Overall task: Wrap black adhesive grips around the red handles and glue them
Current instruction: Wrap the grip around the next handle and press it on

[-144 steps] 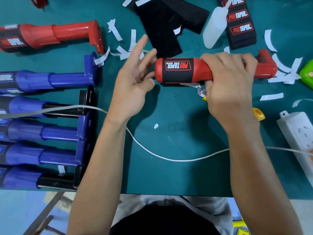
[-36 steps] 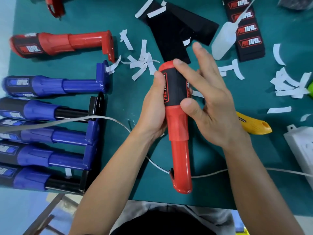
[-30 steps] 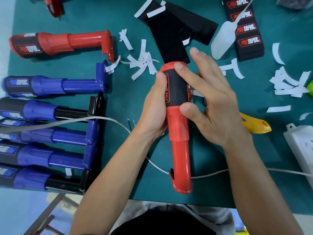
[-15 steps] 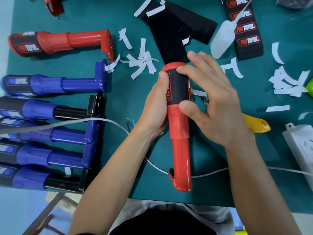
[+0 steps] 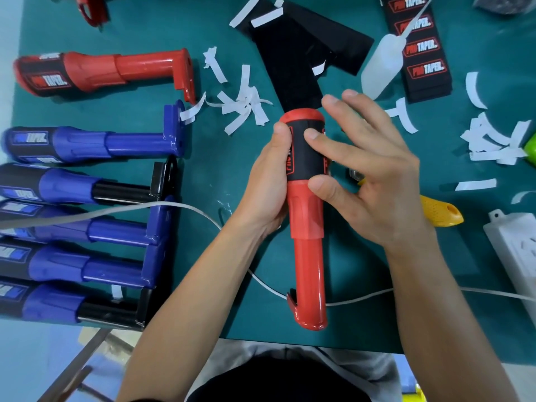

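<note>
Pressing the grip (image 5: 306,152) flat onto the handle (image 5: 307,227) is judged to be the step in hand. The handle is held over the middle of the worktop (image 5: 203,256), with its hooked end toward the near edge and its capped end toward the far edge. Whether it rests on the worktop cannot be told. The grip is wrapped round the thick upper part.

The handle is clasped from its left side by the left hand (image 5: 269,184), with the fingers curled beneath and the thumb laid on the grip's edge. The right hand (image 5: 368,175) is mostly open. Its forefinger is laid straight across the grip, its thumb is pressed at the grip's lower edge, and the other fingers are spread clear of the handle.

The handle is taken to be stiff, glossy plastic, light enough for one hand and likely slippery on the thin shaft. A hold on the stepped waist below the grip is judged safest. The grip looks soft and thin, so it is best smoothed with flat fingers toward the seam, not pulled at its edges. The bottle (image 5: 383,68) lies near the far edge, untouched.
</note>
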`<action>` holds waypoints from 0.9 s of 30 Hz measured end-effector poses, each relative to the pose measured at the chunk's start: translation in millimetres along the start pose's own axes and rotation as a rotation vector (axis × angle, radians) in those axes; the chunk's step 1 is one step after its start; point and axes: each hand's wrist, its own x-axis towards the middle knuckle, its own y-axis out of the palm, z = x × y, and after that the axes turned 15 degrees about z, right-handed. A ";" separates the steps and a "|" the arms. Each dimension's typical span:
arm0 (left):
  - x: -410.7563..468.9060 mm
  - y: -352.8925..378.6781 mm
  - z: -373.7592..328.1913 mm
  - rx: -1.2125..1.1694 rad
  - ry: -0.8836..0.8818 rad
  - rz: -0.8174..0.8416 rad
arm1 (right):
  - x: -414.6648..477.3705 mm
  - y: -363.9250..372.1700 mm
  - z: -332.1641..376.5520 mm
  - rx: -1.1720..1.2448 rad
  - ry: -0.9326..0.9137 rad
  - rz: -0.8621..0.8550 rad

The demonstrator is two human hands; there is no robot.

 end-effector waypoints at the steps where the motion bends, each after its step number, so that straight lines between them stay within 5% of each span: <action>1: 0.0 -0.6 -0.3 -0.001 -0.002 -0.004 | 0.3 -0.1 0.4 -0.008 -0.005 -0.004; 27: 2.4 2.1 -4.7 -0.151 -0.082 -0.032 | -10.4 -3.6 7.8 0.067 -0.094 0.088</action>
